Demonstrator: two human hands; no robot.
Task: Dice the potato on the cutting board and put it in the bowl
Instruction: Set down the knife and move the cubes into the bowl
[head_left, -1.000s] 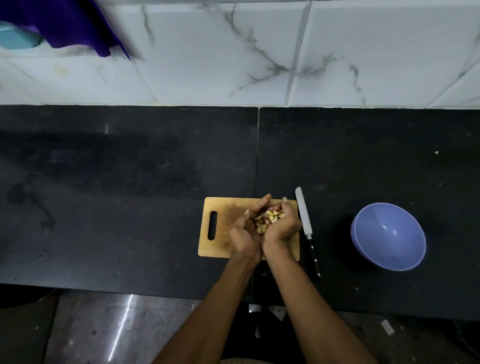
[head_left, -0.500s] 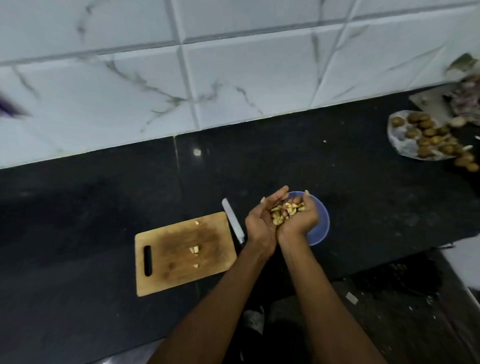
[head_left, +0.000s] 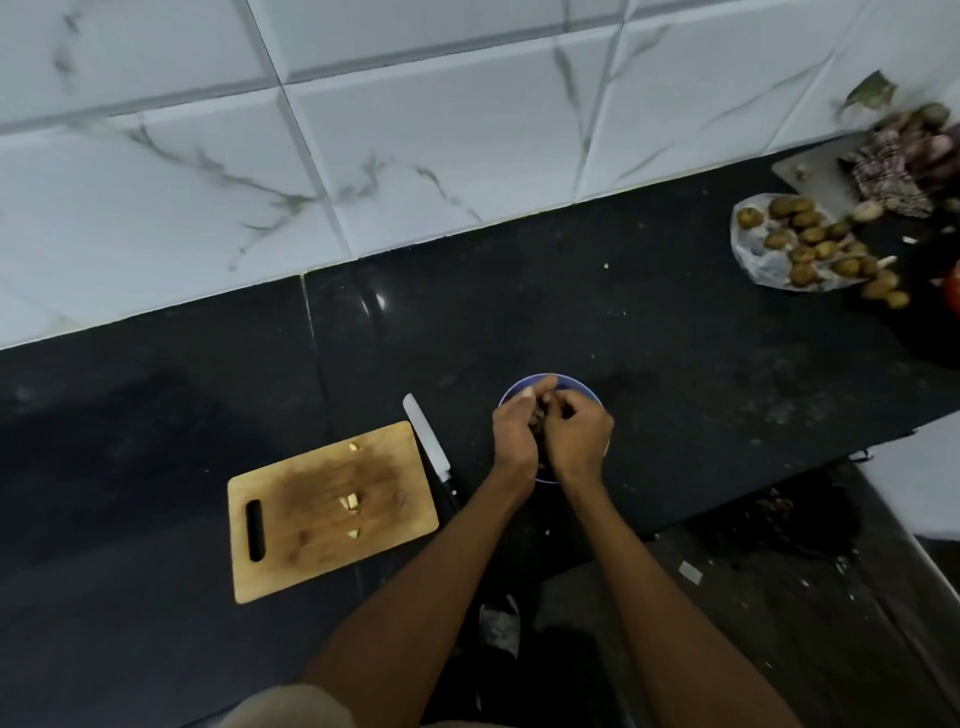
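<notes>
Your bench (head_left: 156, 415) carries the board (head_left: 291, 551), left of the bowl (head_left: 576, 387), with only a few dice (head_left: 351, 501) left on it. The knife (head_left: 427, 436) lies between board and bowl. Since a half-second ago your hands have turned palms down over the bowl. Left hand (head_left: 514, 434) and right hand (head_left: 577, 434) touch, fingers curled around potato bits; whether each grip clamps them you cannot tell.

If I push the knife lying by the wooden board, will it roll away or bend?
Probably neither. The knife lies flat on the dark counter beside the cutting board, and its flat blade should slide rather than roll. It looks straight and stiff, so bending seems unlikely. Its thin edge makes it risky to touch.
</notes>
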